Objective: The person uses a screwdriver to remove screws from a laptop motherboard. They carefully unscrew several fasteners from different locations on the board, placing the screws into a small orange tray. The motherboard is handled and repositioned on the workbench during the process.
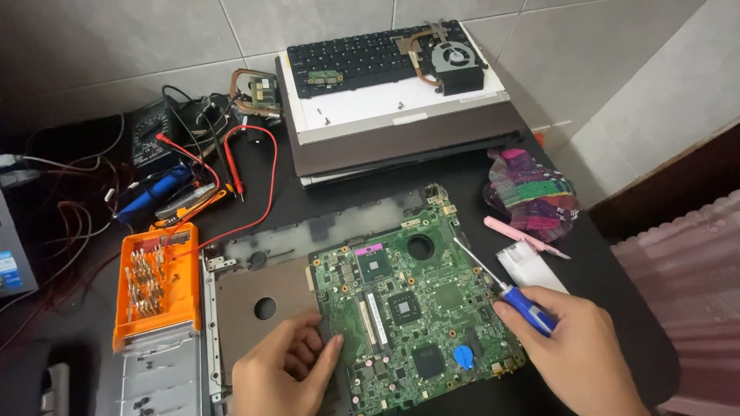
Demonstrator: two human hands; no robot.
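— Where is the board (412,308) sitting?

— It is lying flat, chips up, on top of the grey laptop shell (254,300), covering the shell's right part. Take the board as the landmark: both hands are working at its near edges.

— What is the left hand (284,368) doing?

— It is resting at the board's near-left corner, fingers curled, thumb pressing against the board's left edge. It is touching the board rather than gripping it.

— And the right hand (574,339)?

— It is closing around the blue handle of a screwdriver (497,283), just off the board's right edge. The shaft is slanting up and left over the board, its tip hanging over the upper-right area near the round hole.

— What else is lying around the board?

— Left of it, beyond the shell, an orange bit case (156,281) is standing open. Behind the board, a stacked laptop is carrying a keyboard (358,58) and a fan (455,58) with copper pipe. Behind and to the left, a meter (150,137) is trailing red leads. Right of the board, a white block (528,266) is lying beside a pink tool (524,235), with a colourful cloth (532,192) further back.
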